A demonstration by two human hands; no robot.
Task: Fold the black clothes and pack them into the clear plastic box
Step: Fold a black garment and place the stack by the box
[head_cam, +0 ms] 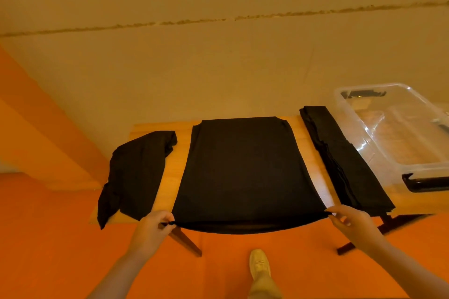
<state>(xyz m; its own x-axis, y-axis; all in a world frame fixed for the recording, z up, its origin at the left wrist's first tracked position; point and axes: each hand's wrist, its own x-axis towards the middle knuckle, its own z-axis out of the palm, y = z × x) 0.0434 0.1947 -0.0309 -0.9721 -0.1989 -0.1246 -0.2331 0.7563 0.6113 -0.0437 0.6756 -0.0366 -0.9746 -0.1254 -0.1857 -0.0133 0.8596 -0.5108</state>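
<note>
garment: black garment point(243, 170) flat, smooth, mid-table
left hand point(155, 226): pinches near-left hem corner
right hand point(349, 221): pinches near-right hem corner

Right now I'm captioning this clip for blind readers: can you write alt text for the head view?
Two hands, left and right, pinch the near corners of a black garment spread flat on a wooden table. A crumpled black garment lies to its left, a folded stack to its right, beside a clear box.
</note>
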